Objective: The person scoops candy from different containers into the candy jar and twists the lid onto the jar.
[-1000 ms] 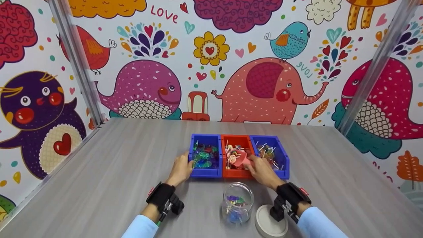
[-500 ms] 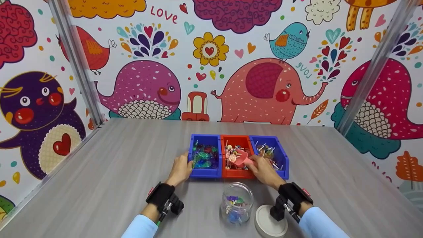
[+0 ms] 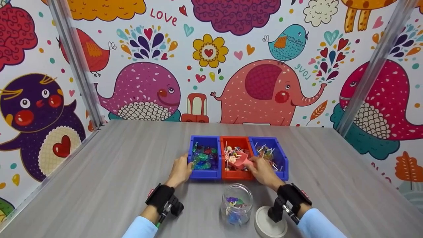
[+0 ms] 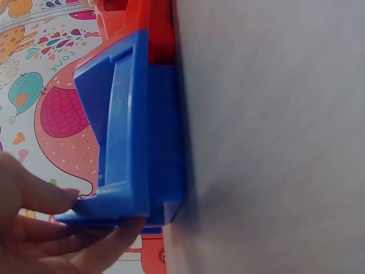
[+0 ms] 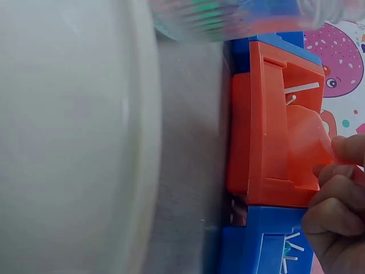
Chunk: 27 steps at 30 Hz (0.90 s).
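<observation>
My left hand [image 3: 180, 168] grips the side wall of the left blue bin [image 3: 205, 174], thumb over the rim and fingers outside, as the left wrist view shows. That bin holds translucent green, blue and red pieces [image 3: 203, 157]. With thumb and fingers, my right hand [image 3: 264, 171] pinches the handle of a pink scoop [image 3: 240, 159]. The scoop's bowl lies among lollipops [image 3: 231, 150] with white sticks in the red middle bin [image 3: 232, 175]. In the right wrist view the scoop [image 5: 308, 145] shows just inside the bin's front wall.
On the right, another blue bin [image 3: 283, 163] holds more lollipops. In front of the bins stands an uncapped clear jar [image 3: 237, 211] with some colourful pieces inside. Its off-white round lid [image 3: 269, 224] lies beside it, under my right wrist camera. A patterned wall [image 3: 132, 89] closes the table's back.
The head view has tilted up very slightly. Both hands stay where they were, the left at the blue bin and the right with the scoop in the red bin.
</observation>
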Each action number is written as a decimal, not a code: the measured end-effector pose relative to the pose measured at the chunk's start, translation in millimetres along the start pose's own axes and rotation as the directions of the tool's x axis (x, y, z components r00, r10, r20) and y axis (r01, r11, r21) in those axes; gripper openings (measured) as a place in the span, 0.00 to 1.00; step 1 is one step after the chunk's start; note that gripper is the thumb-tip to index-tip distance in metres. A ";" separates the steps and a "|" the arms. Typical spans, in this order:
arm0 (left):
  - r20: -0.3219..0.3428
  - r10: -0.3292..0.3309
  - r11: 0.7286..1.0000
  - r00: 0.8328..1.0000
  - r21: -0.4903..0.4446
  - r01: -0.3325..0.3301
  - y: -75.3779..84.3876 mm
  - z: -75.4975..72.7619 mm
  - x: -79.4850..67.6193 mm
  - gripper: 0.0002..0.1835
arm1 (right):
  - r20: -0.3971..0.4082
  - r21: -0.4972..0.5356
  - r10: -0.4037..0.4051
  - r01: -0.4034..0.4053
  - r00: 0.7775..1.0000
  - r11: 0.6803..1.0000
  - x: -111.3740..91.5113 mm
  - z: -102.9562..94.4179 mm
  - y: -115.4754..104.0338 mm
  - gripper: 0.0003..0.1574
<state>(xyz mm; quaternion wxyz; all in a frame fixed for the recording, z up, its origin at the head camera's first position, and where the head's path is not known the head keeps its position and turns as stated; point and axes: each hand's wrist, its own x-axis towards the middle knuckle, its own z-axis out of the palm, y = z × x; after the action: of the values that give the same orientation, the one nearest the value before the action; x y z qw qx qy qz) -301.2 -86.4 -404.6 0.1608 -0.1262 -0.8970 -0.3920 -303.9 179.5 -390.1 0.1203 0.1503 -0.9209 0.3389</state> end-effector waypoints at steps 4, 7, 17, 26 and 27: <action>-0.002 0.008 1.000 1.000 0.008 -0.008 -0.4 -0.2 -0.2 0.17 | -0.005 0.001 0.013 -0.013 1.000 1.000 0.3 0.8 -3.1 0.11; -0.002 0.006 1.000 1.000 0.011 -0.006 -0.1 -0.4 0.1 0.17 | -0.013 0.012 0.025 -0.025 1.000 1.000 0.5 1.2 -4.9 0.11; 0.008 0.021 1.000 1.000 0.016 -0.021 -1.4 -0.6 -0.6 0.16 | -0.074 0.028 -0.016 0.018 0.997 0.999 -2.1 2.5 -0.7 0.08; 0.008 0.004 1.000 1.000 0.014 -0.004 0.0 -1.1 -1.4 0.18 | -0.079 0.040 0.037 -0.034 0.996 0.999 -3.7 2.2 -0.8 0.09; 0.008 0.001 1.000 1.000 0.013 -0.001 0.2 -1.2 -1.2 0.18 | -0.076 0.042 0.048 -0.045 0.996 0.998 -3.7 1.8 -1.0 0.10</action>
<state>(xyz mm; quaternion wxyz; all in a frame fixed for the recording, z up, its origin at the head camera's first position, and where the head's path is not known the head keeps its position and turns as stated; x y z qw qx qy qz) -299.8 -87.4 -404.1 0.1582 -0.1271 -0.9000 -0.3857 -300.3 178.3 -392.1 0.1448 0.1181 -0.9119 0.3655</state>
